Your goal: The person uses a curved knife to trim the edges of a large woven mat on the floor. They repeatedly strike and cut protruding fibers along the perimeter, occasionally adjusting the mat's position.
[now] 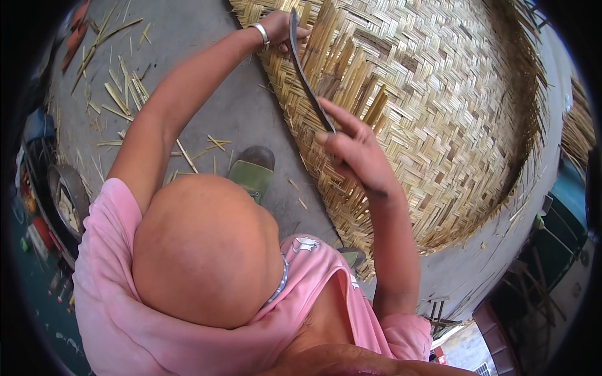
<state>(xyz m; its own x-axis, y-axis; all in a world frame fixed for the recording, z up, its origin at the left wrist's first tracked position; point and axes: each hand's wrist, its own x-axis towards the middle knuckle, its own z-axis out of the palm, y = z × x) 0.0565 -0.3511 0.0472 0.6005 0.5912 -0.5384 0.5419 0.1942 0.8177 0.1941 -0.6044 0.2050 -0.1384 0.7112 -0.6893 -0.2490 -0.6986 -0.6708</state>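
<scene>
A large mat woven from split bamboo-like strips (pixel 433 144) fills the upper right, its far side curling up into a raised, ragged rim. At its upper left edge, my left hand (pixel 276 31), with a silvery bangle at the wrist, has its fingers curled in beside loose strip ends (pixel 323 31); what they hold is partly hidden. My right hand (pixel 360 153) grips a long, dark, curved knife (pixel 304 78) over the mat, index finger stretched along the blade. The knife's tip points up past my left fingers. Most of its handle is hidden in my palm.
Cut strips and slivers (pixel 125 91) lie scattered over the grey floor at left. A green shoe (pixel 253 172) stands beside the mat's near edge. A round container (pixel 68 197) and small clutter sit at far left. A bundle of thin sticks (pixel 580 122) is at far right.
</scene>
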